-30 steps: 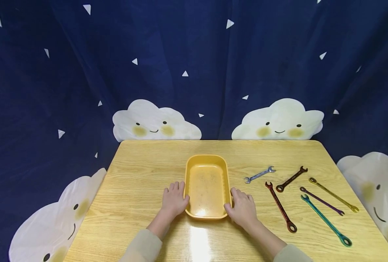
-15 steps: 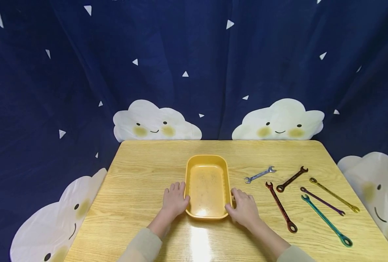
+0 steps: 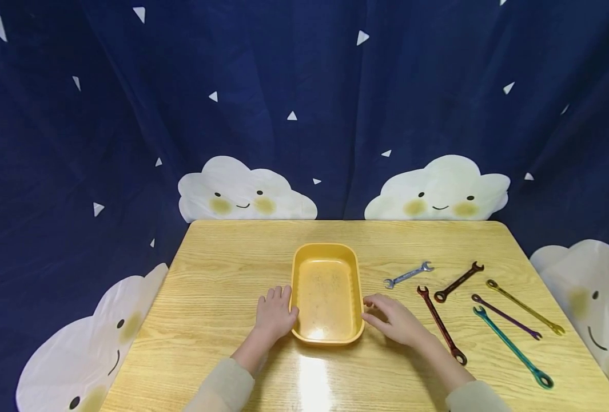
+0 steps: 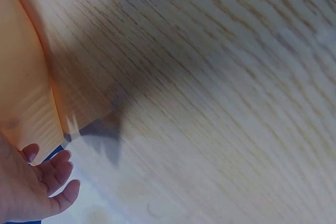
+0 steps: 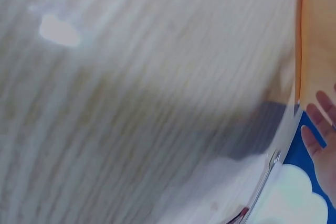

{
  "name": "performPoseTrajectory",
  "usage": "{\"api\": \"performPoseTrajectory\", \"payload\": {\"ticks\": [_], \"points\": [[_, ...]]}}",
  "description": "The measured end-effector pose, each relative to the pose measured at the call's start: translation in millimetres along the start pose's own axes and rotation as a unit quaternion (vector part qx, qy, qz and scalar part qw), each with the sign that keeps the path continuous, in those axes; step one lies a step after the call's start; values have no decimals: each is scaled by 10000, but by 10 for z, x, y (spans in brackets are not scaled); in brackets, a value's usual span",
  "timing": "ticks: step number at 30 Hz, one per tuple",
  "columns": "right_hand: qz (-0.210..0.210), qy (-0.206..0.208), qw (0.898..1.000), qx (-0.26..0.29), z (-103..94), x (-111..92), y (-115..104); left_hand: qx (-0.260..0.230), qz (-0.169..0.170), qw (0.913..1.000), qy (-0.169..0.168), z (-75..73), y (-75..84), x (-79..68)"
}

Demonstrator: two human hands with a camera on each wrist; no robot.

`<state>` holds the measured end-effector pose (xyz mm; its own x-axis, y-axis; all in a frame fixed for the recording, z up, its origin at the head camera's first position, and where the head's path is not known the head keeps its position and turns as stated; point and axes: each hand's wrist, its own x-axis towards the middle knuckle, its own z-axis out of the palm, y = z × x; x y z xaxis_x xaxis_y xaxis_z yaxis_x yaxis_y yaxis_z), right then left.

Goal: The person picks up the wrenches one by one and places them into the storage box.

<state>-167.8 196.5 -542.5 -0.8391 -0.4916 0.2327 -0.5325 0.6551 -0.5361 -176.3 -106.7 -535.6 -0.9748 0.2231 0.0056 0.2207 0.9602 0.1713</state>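
A yellow rectangular tray [image 3: 326,286] stands in the middle of the wooden table in the head view. My left hand [image 3: 275,313] lies along its left side, the thumb at the rim and the fingers extended forward. In the left wrist view that hand [image 4: 34,187] has loosely bent fingers beside the tray wall [image 4: 31,77]. At the tray's right side, my right hand [image 3: 394,319] has its thumb and fingers apart, fingertips close to the wall; contact is unclear. The right wrist view shows the fingers of this hand [image 5: 328,145] spread and holding nothing.
To the right lie several wrenches: a silver one [image 3: 409,275], a dark one [image 3: 457,282], a red one [image 3: 440,323], a teal one [image 3: 512,346], a purple one [image 3: 505,315] and a gold one [image 3: 524,306]. A blue curtain [image 3: 335,86] hangs behind the table [image 3: 222,257].
My right hand has come off the tray's rim and shifted slightly right, its thumb no longer over the edge. The left hand and the tray have not moved.
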Motion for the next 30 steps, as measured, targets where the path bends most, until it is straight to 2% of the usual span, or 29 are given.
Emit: {"api": "performPoseTrajectory", "payload": {"ticks": [4, 14, 24, 30], "points": [[-289, 95, 9995, 108, -57, 15, 105, -8, -11, 10000, -40, 12, -6, 3], [-693, 720, 9944, -353, -218, 94, 335, -49, -44, 10000, -68, 27, -20, 12], [-472, 908, 9937, -457, -322, 111, 590, -64, -61, 9999, -131, 22, -13, 9], [-236, 880, 9950, -403, -367, 98, 734, -105, -53, 9999, -118, 35, -18, 12]]}}
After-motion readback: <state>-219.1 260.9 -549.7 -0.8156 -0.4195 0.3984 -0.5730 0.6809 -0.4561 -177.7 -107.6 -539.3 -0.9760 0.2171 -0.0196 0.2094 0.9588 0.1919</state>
